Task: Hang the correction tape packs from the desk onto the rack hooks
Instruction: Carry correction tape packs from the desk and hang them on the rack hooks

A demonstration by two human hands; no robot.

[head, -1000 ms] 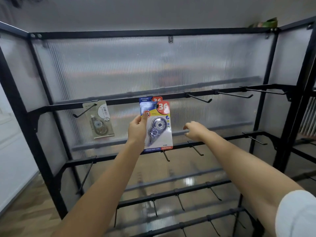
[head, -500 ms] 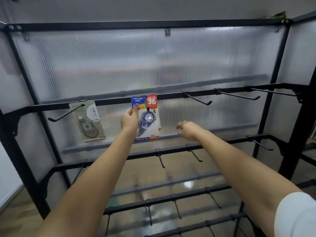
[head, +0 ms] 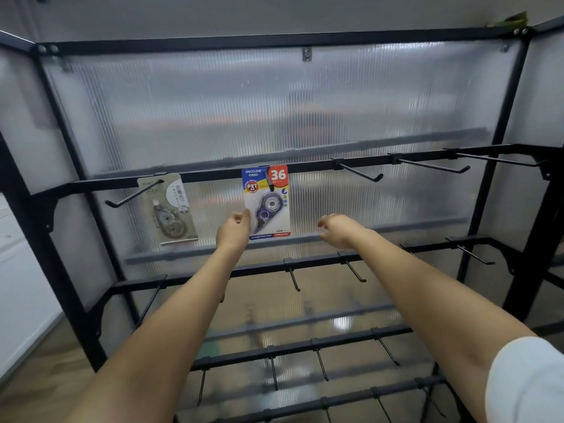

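Both arms stretched forward, hands raised.
The left hand has loosely curled fingers, thumb up; the right hand hangs with relaxed, bent fingers, holding nothing.

Soft, dim light glows through the ribbed panel above both hands. A small bright spot shines below them. The edges look bent and blurry.

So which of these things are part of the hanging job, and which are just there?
Part of the job:
- blue correction tape pack, hanging on a top-rail hook
- beige correction tape pack, hanging on the hook beside it
- bare hooks
- left hand
- right hand

Just there:
- ribbed back panel
- wooden floor
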